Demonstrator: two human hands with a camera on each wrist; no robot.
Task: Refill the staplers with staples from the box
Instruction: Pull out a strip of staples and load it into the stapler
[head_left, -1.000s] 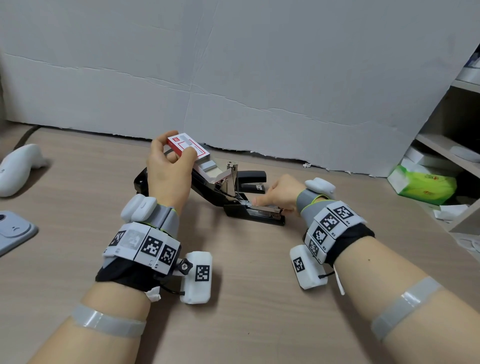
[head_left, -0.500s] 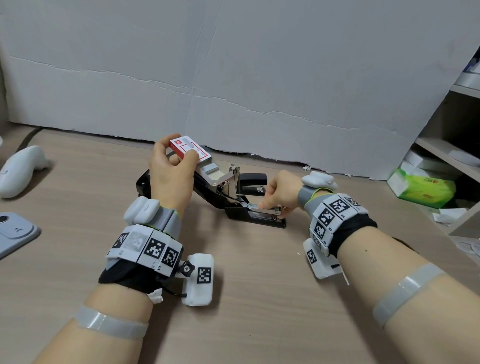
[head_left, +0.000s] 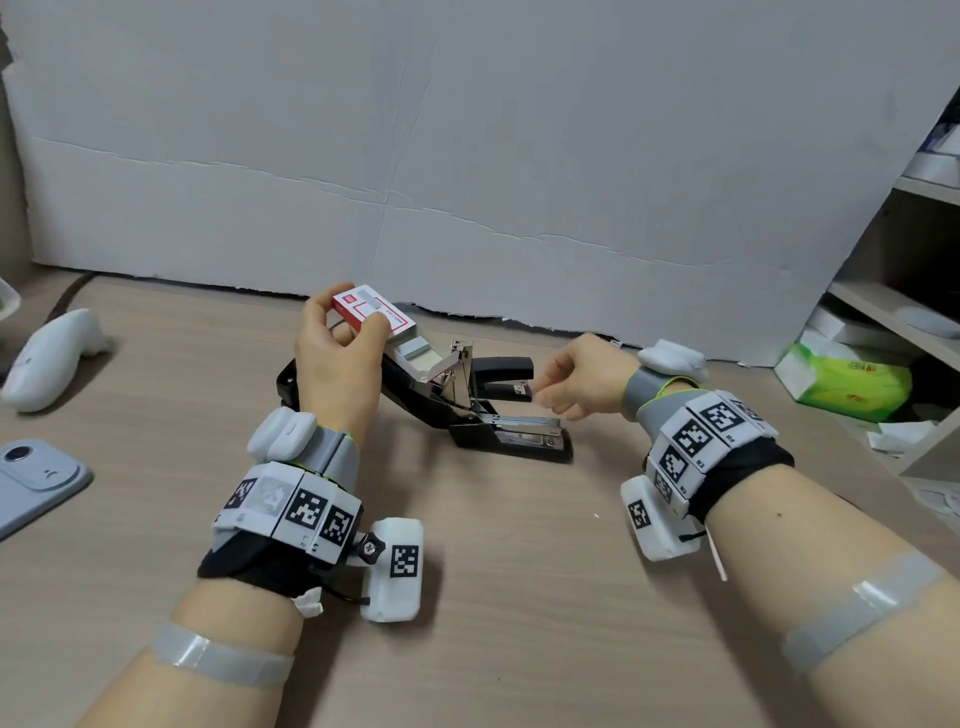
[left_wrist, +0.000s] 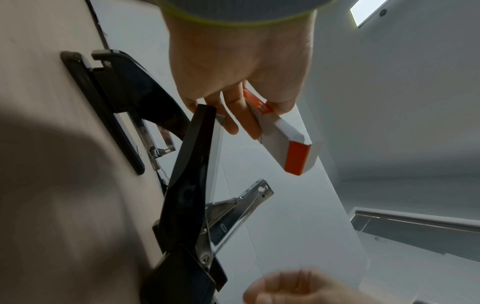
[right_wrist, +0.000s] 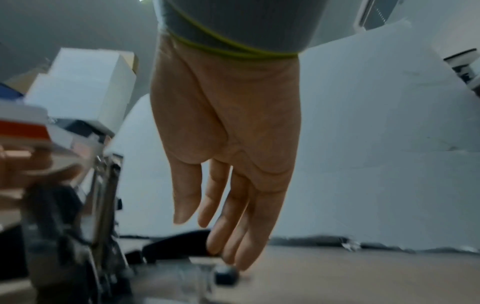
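Note:
A black stapler (head_left: 498, 436) stands hinged open on the wooden table, its metal magazine (head_left: 519, 423) bared and its lid (left_wrist: 187, 195) tilted up to the left. My left hand (head_left: 343, 332) grips the red-and-white staple box (head_left: 374, 312) above that lid, with the inner tray slid partly out and grey staples showing. The box (left_wrist: 280, 133) is pinched between thumb and fingers. My right hand (head_left: 550, 400) hovers just right of the magazine, fingers (right_wrist: 221, 236) relaxed and holding nothing. A second black stapler (head_left: 506, 366) lies behind, partly hidden.
A white board (head_left: 467, 182) leans behind the staplers. A white controller (head_left: 52, 358) and a grey phone (head_left: 36, 478) lie at the left. At the right are a green tissue pack (head_left: 847, 384) and a shelf unit (head_left: 893, 312) with clutter.
My right hand has lifted off the stapler's magazine and drawn back a little to the right. The left hand and the box have stayed in place.

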